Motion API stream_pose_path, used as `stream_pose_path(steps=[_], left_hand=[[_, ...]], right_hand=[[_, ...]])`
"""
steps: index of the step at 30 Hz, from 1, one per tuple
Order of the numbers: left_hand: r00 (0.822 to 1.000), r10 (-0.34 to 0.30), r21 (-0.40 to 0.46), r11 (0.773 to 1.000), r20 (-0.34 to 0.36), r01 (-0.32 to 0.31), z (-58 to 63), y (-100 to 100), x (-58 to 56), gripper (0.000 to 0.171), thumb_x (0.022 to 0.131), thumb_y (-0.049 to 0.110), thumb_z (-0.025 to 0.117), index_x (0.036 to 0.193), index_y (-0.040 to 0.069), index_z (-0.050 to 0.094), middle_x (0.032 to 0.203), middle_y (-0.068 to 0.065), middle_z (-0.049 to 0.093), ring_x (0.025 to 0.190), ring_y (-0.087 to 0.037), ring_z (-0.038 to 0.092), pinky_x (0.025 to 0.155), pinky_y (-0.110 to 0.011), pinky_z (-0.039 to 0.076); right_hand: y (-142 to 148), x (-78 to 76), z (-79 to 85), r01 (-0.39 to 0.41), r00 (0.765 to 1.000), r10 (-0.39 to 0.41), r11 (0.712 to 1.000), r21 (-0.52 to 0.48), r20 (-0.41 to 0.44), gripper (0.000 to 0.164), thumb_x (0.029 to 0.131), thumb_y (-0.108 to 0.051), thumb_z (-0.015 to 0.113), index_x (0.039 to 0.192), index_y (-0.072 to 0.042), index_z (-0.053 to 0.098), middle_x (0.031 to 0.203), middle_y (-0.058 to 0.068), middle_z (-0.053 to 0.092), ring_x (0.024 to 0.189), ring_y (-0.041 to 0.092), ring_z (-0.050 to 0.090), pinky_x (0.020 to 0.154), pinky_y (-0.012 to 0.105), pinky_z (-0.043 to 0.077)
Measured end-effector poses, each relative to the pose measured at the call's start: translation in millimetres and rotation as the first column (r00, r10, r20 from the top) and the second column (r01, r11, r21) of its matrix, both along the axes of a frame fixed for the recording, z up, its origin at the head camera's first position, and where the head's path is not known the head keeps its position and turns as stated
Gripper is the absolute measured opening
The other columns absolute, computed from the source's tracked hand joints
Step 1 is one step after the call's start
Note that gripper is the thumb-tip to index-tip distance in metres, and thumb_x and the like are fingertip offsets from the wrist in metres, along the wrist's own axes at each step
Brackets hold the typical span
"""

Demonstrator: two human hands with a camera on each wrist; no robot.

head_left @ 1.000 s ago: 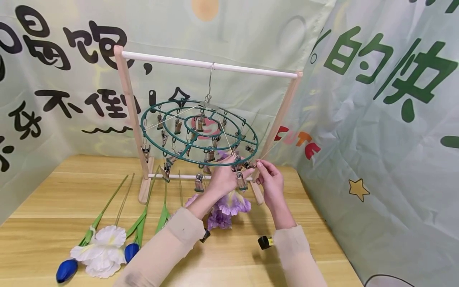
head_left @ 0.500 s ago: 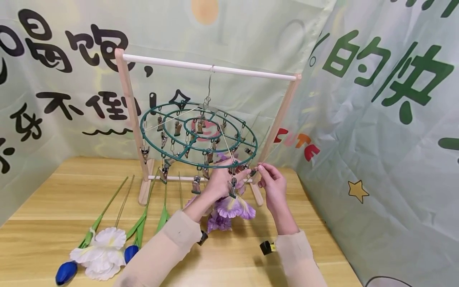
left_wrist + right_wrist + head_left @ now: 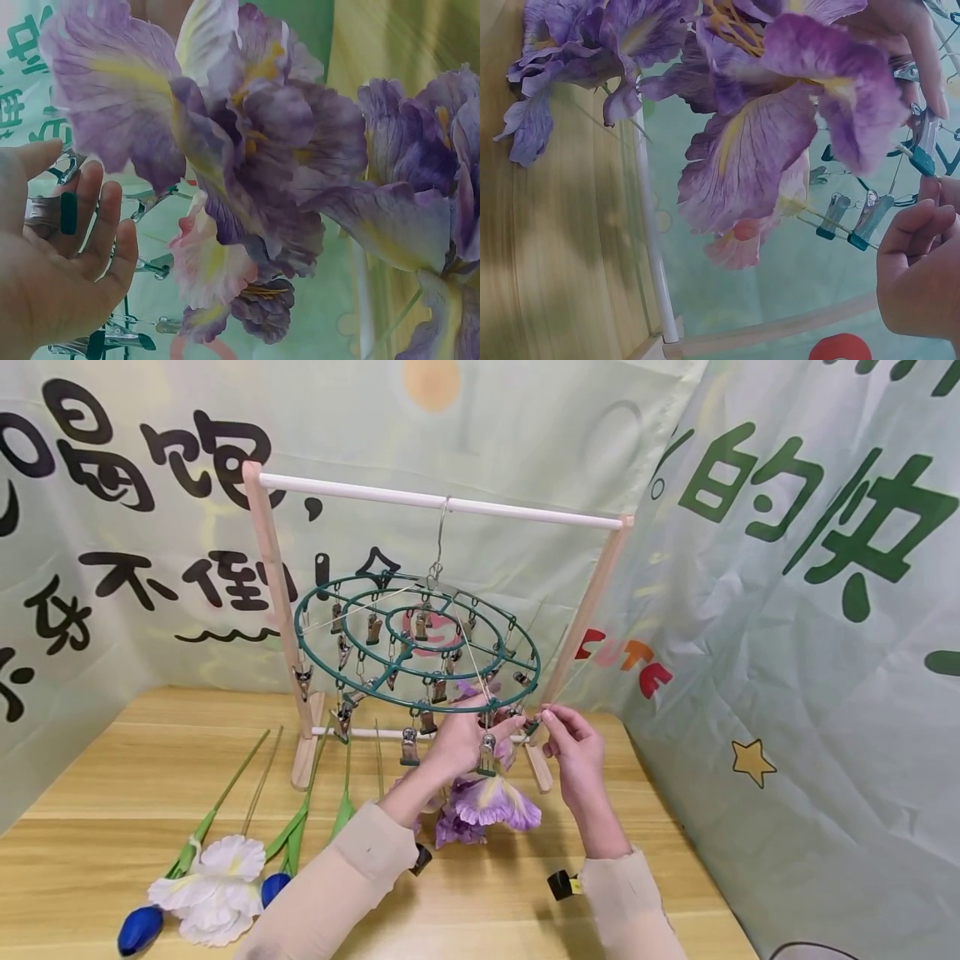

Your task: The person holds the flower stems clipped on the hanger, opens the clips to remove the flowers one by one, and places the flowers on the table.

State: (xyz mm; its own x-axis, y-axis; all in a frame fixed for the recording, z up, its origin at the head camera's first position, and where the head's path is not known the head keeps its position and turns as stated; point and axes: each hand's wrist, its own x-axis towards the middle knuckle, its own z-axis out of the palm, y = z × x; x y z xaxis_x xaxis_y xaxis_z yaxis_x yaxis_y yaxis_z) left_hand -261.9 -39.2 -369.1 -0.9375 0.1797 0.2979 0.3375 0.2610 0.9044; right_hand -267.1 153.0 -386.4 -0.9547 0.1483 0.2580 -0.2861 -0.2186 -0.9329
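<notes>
A green round clip hanger (image 3: 420, 706) with several metal clips hangs by its hook. Beneath its right side, my left hand (image 3: 453, 743) pinches a metal clip (image 3: 928, 139) with green tips between thumb and fingers. Just right of it, my right hand (image 3: 577, 747) pinches a thin flower stem (image 3: 905, 150) that passes by the clip's tips. Large purple artificial irises (image 3: 495, 802) hang below the hands; in the left wrist view a purple bloom (image 3: 262, 150) fills the middle. Another clip (image 3: 45, 214) dangles in front of my left palm.
A wooden stand with a white top bar (image 3: 360, 492) carries the hanger. On the table (image 3: 112, 785) at left lie a white flower (image 3: 213, 893), blue tulips (image 3: 140, 931) and green stems. A printed cloth (image 3: 825, 760) encloses the back and right.
Both hands have shifted slightly down and right, still pinching. The hanging purple iris has moved a little right and down, and the front right clip has swung to the left.
</notes>
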Motion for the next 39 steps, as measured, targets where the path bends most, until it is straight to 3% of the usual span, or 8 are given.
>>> stream_pose_path(steps=[3, 6, 10, 13, 20, 23, 33, 39], left_hand=[[1.0, -0.007, -0.013, 1.0, -0.02, 0.006, 0.5, -1.2, 1.5, 0.047, 0.103, 0.032, 0.066, 0.146, 0.015, 0.06, 0.094, -0.017, 0.072, 0.044, -0.01, 0.038, 0.056, -0.026, 0.045], [0.999, -0.017, -0.03, 0.999, -0.04, 0.016, 0.2, -1.6, 0.9, 0.051, 0.098, 0.048, 0.07, 0.135, 0.013, 0.065, 0.093, -0.014, 0.071, 0.049, -0.011, 0.041, 0.064, -0.033, 0.051], [0.998, -0.028, -0.03, 0.999, -0.047, 0.027, -1.6, -2.5, 1.9, 0.061, 0.1, 0.046, 0.068, 0.148, 0.009, 0.055, 0.108, -0.012, 0.072, 0.085, -0.018, 0.065, 0.09, -0.045, 0.057], [0.998, -0.027, -0.019, 0.999, -0.062, 0.026, -2.9, -2.8, 2.1, 0.07, 0.101, 0.043, 0.068, 0.156, 0.006, 0.044, 0.137, -0.018, 0.064, 0.116, -0.025, 0.063, 0.112, -0.05, 0.047], [0.996, -0.032, 0.012, 0.999, -0.086, 0.033, -5.4, -2.6, 0.3, 0.032, 0.102, 0.04, 0.068, 0.116, 0.011, 0.065, 0.092, -0.011, 0.07, 0.08, -0.021, 0.064, 0.086, -0.044, 0.055], [0.993, -0.009, 0.007, 1.0, -0.117, 0.01, -6.1, -2.5, 0.0, 0.026, 0.1, 0.037, 0.071, 0.104, 0.013, 0.064, 0.09, -0.005, 0.068, 0.082, -0.018, 0.062, 0.081, -0.04, 0.054], [0.988, 0.041, -0.019, 0.999, -0.15, -0.044, -5.6, -2.1, 1.2, 0.028, 0.099, 0.036, 0.072, 0.11, 0.011, 0.068, 0.1, -0.007, 0.067, 0.094, -0.024, 0.064, 0.086, -0.045, 0.055], [0.991, 0.06, -0.05, 0.997, -0.121, -0.066, -3.7, -2.7, 2.1, 0.033, 0.099, 0.038, 0.071, 0.118, 0.011, 0.067, 0.101, -0.01, 0.067, 0.072, -0.021, 0.057, 0.069, -0.039, 0.053]], right_hand=[[-0.1, 1.1, -0.3, -0.006, 1.0, 0.006, 1.0, 0.007, -0.001, 0.006, 0.1, -0.007, 0.07, 0.102, -0.011, 0.075, 0.099, -0.002, 0.073, 0.064, 0.009, 0.047, 0.056, 0.02, 0.044], [-0.4, 1.8, -0.3, -0.009, 1.0, 0.01, 1.0, 0.015, -0.005, 0.006, 0.1, -0.008, 0.07, 0.104, -0.008, 0.075, 0.098, -0.001, 0.073, 0.065, 0.009, 0.048, 0.055, 0.019, 0.044], [-1.6, 2.8, 0.0, -0.011, 1.0, 0.011, 1.0, 0.012, -0.013, 0.007, 0.1, -0.007, 0.069, 0.105, -0.007, 0.074, 0.094, -0.002, 0.074, 0.062, 0.008, 0.046, 0.054, 0.019, 0.044], [-2.9, 3.2, 0.7, -0.014, 1.0, 0.014, 1.0, 0.006, -0.016, 0.008, 0.1, -0.006, 0.07, 0.101, -0.011, 0.075, 0.096, -0.003, 0.074, 0.062, 0.008, 0.047, 0.054, 0.019, 0.045], [-6.0, 4.3, 1.2, -0.012, 1.0, 0.012, 1.0, 0.004, -0.018, 0.018, 0.1, -0.003, 0.068, 0.094, -0.019, 0.075, 0.095, -0.004, 0.074, 0.061, 0.008, 0.048, 0.054, 0.018, 0.045], [-7.1, 4.7, 0.8, -0.014, 1.0, 0.014, 1.0, 0.001, -0.019, 0.02, 0.1, -0.002, 0.067, 0.093, -0.019, 0.075, 0.094, -0.004, 0.074, 0.06, 0.008, 0.048, 0.054, 0.018, 0.044], [-8.8, 4.4, -0.3, -0.013, 1.0, 0.014, 1.0, 0.003, -0.027, 0.018, 0.099, -0.001, 0.068, 0.094, -0.017, 0.075, 0.093, -0.004, 0.074, 0.058, 0.008, 0.046, 0.053, 0.018, 0.043], [-8.5, 5.1, 0.6, -0.016, 0.999, 0.017, 1.0, 0.013, -0.031, 0.018, 0.1, -0.003, 0.068, 0.094, -0.019, 0.075, 0.091, -0.005, 0.073, 0.059, 0.008, 0.046, 0.053, 0.018, 0.043]])
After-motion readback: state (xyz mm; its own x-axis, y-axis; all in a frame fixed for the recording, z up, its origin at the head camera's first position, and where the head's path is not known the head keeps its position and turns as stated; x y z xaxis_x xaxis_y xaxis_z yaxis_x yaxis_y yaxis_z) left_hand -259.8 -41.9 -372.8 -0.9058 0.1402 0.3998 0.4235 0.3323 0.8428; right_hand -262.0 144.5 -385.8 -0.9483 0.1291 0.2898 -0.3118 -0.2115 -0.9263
